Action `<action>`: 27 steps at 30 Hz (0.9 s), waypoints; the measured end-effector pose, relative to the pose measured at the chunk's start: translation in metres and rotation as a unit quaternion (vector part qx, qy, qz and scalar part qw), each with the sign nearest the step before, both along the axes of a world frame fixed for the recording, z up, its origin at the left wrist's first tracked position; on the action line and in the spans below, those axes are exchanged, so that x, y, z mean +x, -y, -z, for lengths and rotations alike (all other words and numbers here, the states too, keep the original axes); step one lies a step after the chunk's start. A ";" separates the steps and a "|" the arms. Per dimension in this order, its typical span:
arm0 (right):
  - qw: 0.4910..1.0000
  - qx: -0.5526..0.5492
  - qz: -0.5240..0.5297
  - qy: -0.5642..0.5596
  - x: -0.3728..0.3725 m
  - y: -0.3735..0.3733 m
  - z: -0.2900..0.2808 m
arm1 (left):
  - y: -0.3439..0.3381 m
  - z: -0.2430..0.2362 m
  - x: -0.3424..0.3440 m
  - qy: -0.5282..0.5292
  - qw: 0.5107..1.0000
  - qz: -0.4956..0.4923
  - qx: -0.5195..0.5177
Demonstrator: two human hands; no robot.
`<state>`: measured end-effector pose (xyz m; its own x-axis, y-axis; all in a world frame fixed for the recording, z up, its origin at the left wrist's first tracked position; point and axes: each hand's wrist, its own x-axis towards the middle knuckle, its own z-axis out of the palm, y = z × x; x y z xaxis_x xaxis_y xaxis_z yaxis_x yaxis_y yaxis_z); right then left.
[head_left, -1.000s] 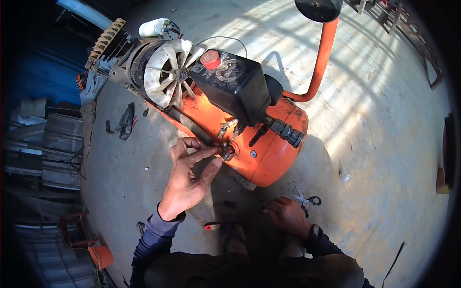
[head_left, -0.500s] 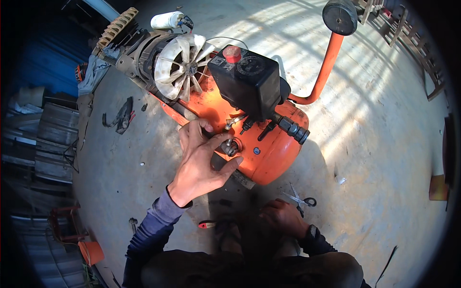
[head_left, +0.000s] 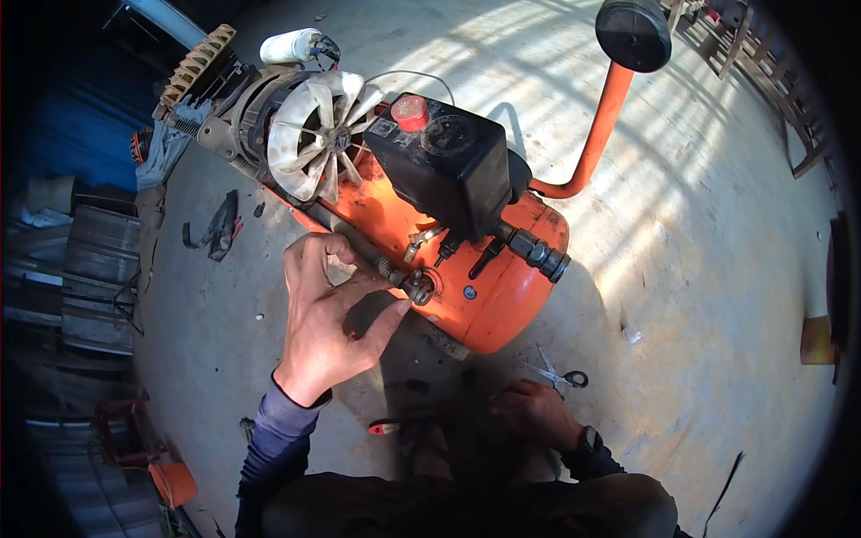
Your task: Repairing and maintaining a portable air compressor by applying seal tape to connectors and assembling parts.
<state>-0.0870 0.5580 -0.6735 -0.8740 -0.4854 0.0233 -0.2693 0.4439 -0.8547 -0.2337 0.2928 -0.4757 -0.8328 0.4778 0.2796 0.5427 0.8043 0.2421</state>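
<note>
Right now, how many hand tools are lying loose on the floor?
3 visible: scissors beside the right hand, a red-handled tool near the person's feet, and dark pliers left of the orange compressor. More may be hidden under the compressor or the person.

Bare left hand (head_left: 330, 309) above a ribbed blue-grey sleeve cuff; bare right hand (head_left: 534, 412) with a dark wristwatch (head_left: 587, 441) at the wrist, dark sleeve behind; dark trousers along the lower edge
</note>
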 end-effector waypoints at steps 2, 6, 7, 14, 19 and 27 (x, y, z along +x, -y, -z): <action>1.000 -0.016 -0.002 0.003 0.003 0.001 0.007 | -0.002 0.005 -0.003 0.011 1.000 0.000 0.011; 0.999 0.002 0.035 0.023 0.019 0.000 0.028 | -0.009 0.014 -0.004 0.016 1.000 0.002 0.023; 0.998 0.011 0.053 0.034 0.027 -0.003 0.038 | -0.010 0.017 -0.004 0.010 1.000 0.011 0.007; 0.984 0.037 0.166 0.049 0.027 -0.072 -0.045 | -0.006 0.014 0.001 0.103 0.994 0.004 0.047; 0.829 -0.117 0.435 0.331 0.104 -0.136 -0.136 | -0.005 -0.033 0.006 0.176 0.984 -0.001 0.022; 0.806 0.269 0.325 0.415 0.370 -0.211 -0.282 | -0.027 -0.242 0.099 0.278 0.958 -0.070 -0.028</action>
<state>0.2832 0.7695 -0.3917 -0.5541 0.3366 -0.7613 0.7345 0.6280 -0.2570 -0.1343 0.3202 -0.2338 -0.9027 0.3516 -0.2481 0.2283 0.8801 0.4164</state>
